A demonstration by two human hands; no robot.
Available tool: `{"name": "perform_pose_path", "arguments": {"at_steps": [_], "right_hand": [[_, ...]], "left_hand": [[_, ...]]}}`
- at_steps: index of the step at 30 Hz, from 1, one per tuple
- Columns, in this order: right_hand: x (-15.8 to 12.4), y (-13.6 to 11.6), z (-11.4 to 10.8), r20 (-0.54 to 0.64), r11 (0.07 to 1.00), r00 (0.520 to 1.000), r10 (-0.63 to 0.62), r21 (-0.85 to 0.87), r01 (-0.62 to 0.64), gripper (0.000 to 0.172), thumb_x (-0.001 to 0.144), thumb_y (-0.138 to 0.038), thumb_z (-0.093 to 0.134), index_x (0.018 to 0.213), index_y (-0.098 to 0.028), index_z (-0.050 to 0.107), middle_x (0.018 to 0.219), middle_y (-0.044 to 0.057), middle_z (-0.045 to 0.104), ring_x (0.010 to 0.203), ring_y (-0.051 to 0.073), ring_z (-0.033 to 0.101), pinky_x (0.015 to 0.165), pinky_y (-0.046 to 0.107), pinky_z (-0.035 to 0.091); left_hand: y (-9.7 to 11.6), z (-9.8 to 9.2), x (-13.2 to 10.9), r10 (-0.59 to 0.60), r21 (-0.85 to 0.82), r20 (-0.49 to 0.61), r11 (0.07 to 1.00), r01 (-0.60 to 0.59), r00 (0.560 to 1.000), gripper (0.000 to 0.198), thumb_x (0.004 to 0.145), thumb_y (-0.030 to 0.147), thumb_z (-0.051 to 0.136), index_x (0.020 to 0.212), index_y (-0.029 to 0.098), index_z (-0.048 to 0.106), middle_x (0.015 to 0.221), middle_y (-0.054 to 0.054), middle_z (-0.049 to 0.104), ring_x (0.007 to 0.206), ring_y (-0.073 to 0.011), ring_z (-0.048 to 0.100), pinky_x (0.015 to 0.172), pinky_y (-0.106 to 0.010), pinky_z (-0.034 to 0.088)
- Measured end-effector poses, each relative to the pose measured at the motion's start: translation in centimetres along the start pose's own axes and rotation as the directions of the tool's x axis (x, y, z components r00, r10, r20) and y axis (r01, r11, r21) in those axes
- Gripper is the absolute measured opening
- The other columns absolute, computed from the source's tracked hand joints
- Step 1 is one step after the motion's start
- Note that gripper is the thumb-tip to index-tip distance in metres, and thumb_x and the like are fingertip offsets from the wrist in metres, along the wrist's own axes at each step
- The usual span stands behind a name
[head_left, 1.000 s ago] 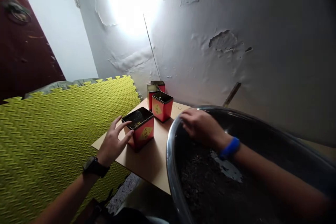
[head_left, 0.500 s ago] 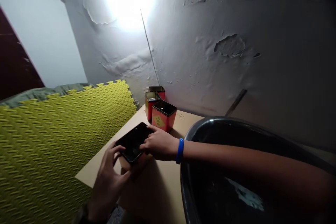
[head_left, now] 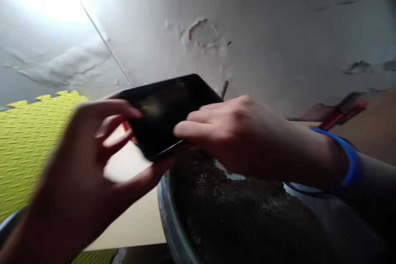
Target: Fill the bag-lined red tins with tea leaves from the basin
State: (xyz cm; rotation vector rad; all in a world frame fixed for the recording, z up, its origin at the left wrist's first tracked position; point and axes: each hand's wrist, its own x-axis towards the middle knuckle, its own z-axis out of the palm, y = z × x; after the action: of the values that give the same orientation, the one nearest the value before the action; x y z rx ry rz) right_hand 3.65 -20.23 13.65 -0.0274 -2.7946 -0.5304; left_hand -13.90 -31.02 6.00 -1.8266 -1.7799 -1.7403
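A square tin [head_left: 167,111] with a black rim and dark inside is tilted so its open mouth faces me, near the left part of a large black basin [head_left: 175,218]. My left hand [head_left: 83,161] is wrapped round the tin's left side, fingers on the rim and thumb below. My right hand [head_left: 232,132], with a blue band at the wrist, grips the near right rim. A bit of red outer wall shows by the left fingers. Dark loose material [head_left: 229,210] lies in the basin. Motion blurs both hands and the tin's inside.
The pale tabletop [head_left: 136,218] lies under the hands. A yellow foam mat [head_left: 27,144] stands to the left. Peeling grey wall [head_left: 148,41] rises behind, with a bright light at upper left. Blurred red objects [head_left: 343,111] are at the far right.
Both hands have lifted the tin from the table, closer to me and towards the basin. The view has swung right; the other red tins are no longer visible.
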Motion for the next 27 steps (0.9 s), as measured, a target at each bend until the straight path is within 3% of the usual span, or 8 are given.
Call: {"name": "perform_pose_path", "arguments": {"at_steps": [2, 4, 8, 10, 14, 17, 21, 27], "right_hand": [[-3.8, 1.6, 1.1, 0.031, 0.985, 0.984, 0.174, -0.003, -0.174, 0.023, 0.084, -0.018, 0.042, 0.102, -0.022, 0.055, 0.081, -0.001, 0.060, 0.071, 0.011, 0.054, 0.059, 0.023, 0.033], [-7.2, 3.3, 2.9, 0.084, 0.945, 0.941, 0.327, -0.016, -0.327, 0.025, 0.080, -0.020, 0.046, 0.103, -0.022, 0.055, 0.087, 0.001, 0.063, 0.073, 0.013, 0.056, 0.060, 0.025, 0.034], [-11.8, 6.2, 7.8, 0.193, 0.838, 0.816, 0.545, -0.088, -0.539, 0.028, 0.077, -0.022, 0.046, 0.103, -0.021, 0.058, 0.088, 0.006, 0.066, 0.074, 0.019, 0.059, 0.059, 0.028, 0.035], [-13.0, 7.1, 10.4, 0.250, 0.796, 0.761, 0.599, -0.080, -0.600, 0.028, 0.079, -0.028, 0.045, 0.102, -0.020, 0.060, 0.086, 0.008, 0.067, 0.075, 0.021, 0.061, 0.059, 0.028, 0.036], [-14.1, 7.9, 14.1, 0.283, 0.775, 0.735, 0.616, -0.050, -0.630, 0.026, 0.081, -0.027, 0.042, 0.096, -0.020, 0.061, 0.089, 0.009, 0.067, 0.078, 0.022, 0.062, 0.060, 0.029, 0.038], [-15.0, 8.0, 15.5, 0.295, 0.777, 0.735, 0.611, -0.046, -0.628, 0.023, 0.079, -0.022, 0.042, 0.092, -0.021, 0.061, 0.087, 0.008, 0.067, 0.076, 0.022, 0.062, 0.059, 0.029, 0.039], [-15.9, 8.0, 16.3, 0.320, 0.788, 0.748, 0.581, 0.009, -0.616, 0.022, 0.079, -0.021, 0.042, 0.093, -0.021, 0.059, 0.087, 0.006, 0.066, 0.077, 0.021, 0.062, 0.063, 0.029, 0.040], [-15.8, 8.3, 15.4, 0.251, 0.762, 0.775, 0.581, 0.168, -0.626, 0.028, 0.088, -0.035, 0.038, 0.099, -0.019, 0.059, 0.094, 0.006, 0.064, 0.086, 0.019, 0.060, 0.072, 0.029, 0.042]], "left_hand": [[0.3, 4.1, 2.6, 0.048, -0.137, 0.156, 0.990, -0.027, 0.987, 0.055, 0.061, 0.039, 0.072, 0.104, 0.026, 0.041, 0.107, -0.001, 0.053, 0.098, -0.0204, 0.055, 0.082, -0.034, 0.052], [-0.2, 8.5, 4.8, 0.145, -0.144, 0.308, 0.984, -0.105, 0.940, 0.055, 0.061, 0.038, 0.070, 0.106, 0.021, 0.043, 0.108, -0.004, 0.053, 0.098, -0.0208, 0.054, 0.084, -0.036, 0.049], [-2.5, 17.3, 8.8, 0.189, -0.177, 0.585, 0.979, -0.104, 0.788, 0.075, 0.070, 0.038, 0.062, 0.131, 0.017, 0.022, 0.108, -0.011, 0.058, 0.092, -0.0195, 0.058, 0.079, -0.032, 0.048], [-3.7, 21.2, 10.8, 0.197, -0.159, 0.653, 0.980, -0.122, 0.731, 0.071, 0.078, 0.039, 0.053, 0.134, 0.016, 0.017, 0.107, -0.012, 0.060, 0.087, -0.0180, 0.060, 0.075, -0.030, 0.048], [-5.7, 26.9, 13.2, 0.254, -0.039, 0.783, 0.931, -0.362, 0.568, 0.037, 0.081, 0.033, 0.046, 0.113, 0.016, 0.053, 0.106, -0.008, 0.063, 0.093, -0.0189, 0.058, 0.081, -0.031, 0.044], [-6.9, 28.9, 13.0, 0.297, -0.052, 0.812, 0.894, -0.445, 0.502, 0.031, 0.082, 0.027, 0.043, 0.106, 0.018, 0.060, 0.102, -0.005, 0.065, 0.092, -0.0173, 0.059, 0.082, -0.030, 0.044], [-7.5, 29.5, 11.4, 0.306, -0.112, 0.774, 0.928, -0.355, 0.555, 0.032, 0.086, 0.027, 0.037, 0.108, 0.019, 0.059, 0.104, -0.004, 0.064, 0.093, -0.0151, 0.058, 0.083, -0.028, 0.044], [-7.4, 29.1, 10.7, 0.285, -0.136, 0.771, 0.947, -0.290, 0.569, 0.032, 0.088, 0.027, 0.036, 0.109, 0.021, 0.060, 0.104, -0.002, 0.065, 0.093, -0.0142, 0.059, 0.084, -0.027, 0.044]]}}
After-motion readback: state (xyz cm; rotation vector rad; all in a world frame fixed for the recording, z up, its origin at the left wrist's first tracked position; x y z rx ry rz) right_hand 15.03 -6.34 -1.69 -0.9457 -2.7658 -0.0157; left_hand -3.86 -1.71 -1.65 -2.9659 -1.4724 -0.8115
